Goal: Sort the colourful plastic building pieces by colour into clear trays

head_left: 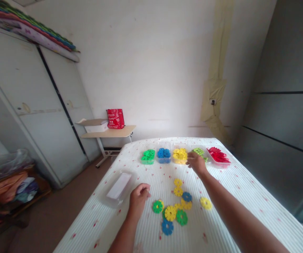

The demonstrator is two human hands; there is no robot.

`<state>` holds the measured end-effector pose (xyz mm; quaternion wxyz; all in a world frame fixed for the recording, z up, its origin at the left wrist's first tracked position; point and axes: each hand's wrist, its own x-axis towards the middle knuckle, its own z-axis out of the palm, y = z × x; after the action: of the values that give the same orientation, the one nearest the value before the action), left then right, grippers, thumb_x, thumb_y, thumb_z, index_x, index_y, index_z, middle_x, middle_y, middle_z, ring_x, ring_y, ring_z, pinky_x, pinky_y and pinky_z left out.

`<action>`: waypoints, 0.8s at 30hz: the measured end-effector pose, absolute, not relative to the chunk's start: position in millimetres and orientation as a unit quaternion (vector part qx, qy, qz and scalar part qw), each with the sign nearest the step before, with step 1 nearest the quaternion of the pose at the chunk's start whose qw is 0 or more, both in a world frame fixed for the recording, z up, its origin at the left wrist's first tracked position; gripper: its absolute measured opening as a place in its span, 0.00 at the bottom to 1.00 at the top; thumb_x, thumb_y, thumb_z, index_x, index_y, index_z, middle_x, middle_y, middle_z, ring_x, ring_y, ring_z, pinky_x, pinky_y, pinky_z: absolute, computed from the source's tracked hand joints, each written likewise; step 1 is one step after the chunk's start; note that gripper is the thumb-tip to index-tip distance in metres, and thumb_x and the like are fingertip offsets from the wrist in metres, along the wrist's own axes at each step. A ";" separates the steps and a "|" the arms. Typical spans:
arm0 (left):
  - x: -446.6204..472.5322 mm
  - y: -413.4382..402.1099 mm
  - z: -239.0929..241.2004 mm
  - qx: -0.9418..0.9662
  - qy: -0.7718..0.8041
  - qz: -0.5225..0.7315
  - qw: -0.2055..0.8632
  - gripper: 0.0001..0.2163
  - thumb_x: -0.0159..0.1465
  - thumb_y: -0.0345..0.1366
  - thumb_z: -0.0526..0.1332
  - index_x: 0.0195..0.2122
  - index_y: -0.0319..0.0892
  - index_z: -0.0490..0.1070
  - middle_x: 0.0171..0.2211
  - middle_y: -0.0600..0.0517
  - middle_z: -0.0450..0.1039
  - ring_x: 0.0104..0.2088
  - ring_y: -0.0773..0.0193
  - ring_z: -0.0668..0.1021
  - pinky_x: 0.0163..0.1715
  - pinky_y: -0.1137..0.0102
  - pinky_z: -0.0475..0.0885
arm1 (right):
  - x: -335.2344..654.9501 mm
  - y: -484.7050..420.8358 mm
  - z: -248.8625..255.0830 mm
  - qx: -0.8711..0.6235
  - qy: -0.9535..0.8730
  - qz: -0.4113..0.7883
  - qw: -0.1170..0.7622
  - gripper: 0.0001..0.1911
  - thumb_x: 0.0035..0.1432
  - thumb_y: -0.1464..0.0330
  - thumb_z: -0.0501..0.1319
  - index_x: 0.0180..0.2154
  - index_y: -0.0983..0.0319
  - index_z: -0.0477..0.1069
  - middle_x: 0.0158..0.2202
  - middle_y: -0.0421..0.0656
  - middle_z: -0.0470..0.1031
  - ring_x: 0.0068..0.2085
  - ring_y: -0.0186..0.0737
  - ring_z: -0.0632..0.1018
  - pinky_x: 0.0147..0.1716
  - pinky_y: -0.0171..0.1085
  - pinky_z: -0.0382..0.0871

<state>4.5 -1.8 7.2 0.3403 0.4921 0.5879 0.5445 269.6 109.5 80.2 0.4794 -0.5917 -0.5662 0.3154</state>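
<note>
My right hand point(196, 162) reaches to the right edge of a clear box of yellow flower-shaped discs point(179, 154), fingers stretched toward it and slightly apart. No disc shows in that hand. It partly covers a box of lime green pieces point(199, 151). My left hand point(138, 196) hovers or rests over the tabletop at the left with fingers curled in; I see nothing in it. Between my forearms lies a cluster of notched discs, some joined: a yellow disc point(170, 213), a green disc point(182, 217) and a blue disc point(167, 227) among them. A single yellow disc point(205, 203) lies apart.
Boxes of green pieces point(148, 156), blue pieces point(164, 155) and red pieces point(218, 155) stand along the table's far side. A clear lid point(109, 201) with a white label lies left. Behind, a small desk point(114, 132) holds a red bag point(115, 118).
</note>
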 end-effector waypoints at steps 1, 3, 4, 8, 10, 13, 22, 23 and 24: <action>4.5 -1.5 6.8 0.491 0.587 0.545 0.342 0.10 0.49 0.39 0.58 0.28 0.38 0.72 0.15 0.55 0.69 0.19 0.67 0.71 0.21 0.74 0.65 | 274.4 103.0 75.2 -0.598 -0.569 0.295 0.481 0.14 0.45 0.72 0.54 0.37 0.65 0.69 0.32 0.46 0.74 0.22 0.32 0.74 0.23 0.34 0.68; 4.7 -1.0 6.1 0.490 0.586 0.547 0.343 0.10 0.48 0.39 0.58 0.27 0.38 0.72 0.16 0.55 0.69 0.20 0.67 0.72 0.21 0.74 0.64 | 288.6 87.3 62.8 -0.607 -0.576 0.258 0.484 0.10 0.45 0.68 0.54 0.32 0.63 0.70 0.28 0.43 0.74 0.22 0.34 0.73 0.26 0.36 0.67; 4.9 -0.9 5.8 0.489 0.586 0.547 0.343 0.10 0.48 0.39 0.58 0.27 0.38 0.72 0.16 0.55 0.69 0.20 0.67 0.72 0.21 0.74 0.64 | 297.6 79.3 55.7 -0.610 -0.579 0.240 0.484 0.10 0.45 0.67 0.54 0.30 0.62 0.70 0.26 0.42 0.74 0.23 0.36 0.73 0.28 0.37 0.67; 5.4 -0.9 4.8 0.489 0.583 0.551 0.343 0.09 0.48 0.39 0.58 0.27 0.39 0.72 0.17 0.56 0.69 0.20 0.67 0.72 0.21 0.74 0.64 | 336.2 54.4 25.7 -0.616 -0.618 0.163 0.462 0.11 0.43 0.63 0.53 0.27 0.60 0.70 0.27 0.42 0.76 0.30 0.42 0.76 0.34 0.38 0.67; 5.4 -1.0 4.2 0.490 0.582 0.551 0.343 0.09 0.48 0.39 0.58 0.27 0.39 0.72 0.17 0.56 0.69 0.20 0.67 0.72 0.22 0.74 0.64 | 350.6 48.5 14.8 -0.631 -0.622 0.148 0.439 0.12 0.44 0.62 0.52 0.28 0.60 0.70 0.27 0.42 0.77 0.31 0.42 0.76 0.34 0.37 0.67; 5.5 -0.9 3.9 0.489 0.584 0.549 0.344 0.10 0.48 0.39 0.58 0.27 0.39 0.72 0.15 0.56 0.68 0.19 0.67 0.71 0.21 0.74 0.63 | 359.7 45.3 8.6 -0.654 -0.622 0.143 0.407 0.13 0.45 0.62 0.51 0.29 0.60 0.70 0.28 0.42 0.77 0.32 0.42 0.77 0.34 0.36 0.67; 5.7 -1.1 4.1 0.486 0.585 0.550 0.344 0.09 0.49 0.37 0.57 0.28 0.38 0.71 0.15 0.56 0.69 0.19 0.68 0.70 0.21 0.75 0.63 | 351.5 41.6 9.3 -0.648 -0.677 0.087 0.337 0.12 0.47 0.66 0.50 0.30 0.58 0.71 0.30 0.40 0.77 0.33 0.39 0.77 0.34 0.33 0.66; 5.4 -1.0 3.2 0.487 0.585 0.550 0.343 0.09 0.49 0.37 0.57 0.28 0.38 0.71 0.15 0.56 0.69 0.19 0.68 0.70 0.20 0.75 0.63 | 351.6 41.7 8.8 -0.652 -0.676 0.084 0.333 0.12 0.47 0.66 0.50 0.30 0.58 0.71 0.31 0.40 0.77 0.33 0.39 0.77 0.34 0.33 0.66; 5.0 -0.8 2.1 0.488 0.585 0.550 0.343 0.09 0.49 0.36 0.57 0.28 0.38 0.71 0.15 0.56 0.68 0.19 0.68 0.70 0.20 0.75 0.63 | 351.9 41.9 8.4 -0.655 -0.676 0.082 0.328 0.12 0.47 0.66 0.50 0.30 0.58 0.71 0.31 0.41 0.78 0.33 0.39 0.77 0.34 0.33 0.66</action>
<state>5.0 -0.8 2.1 0.3430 0.4881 0.5849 0.5496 351.9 41.9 8.4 0.3278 -0.6548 -0.6761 0.0824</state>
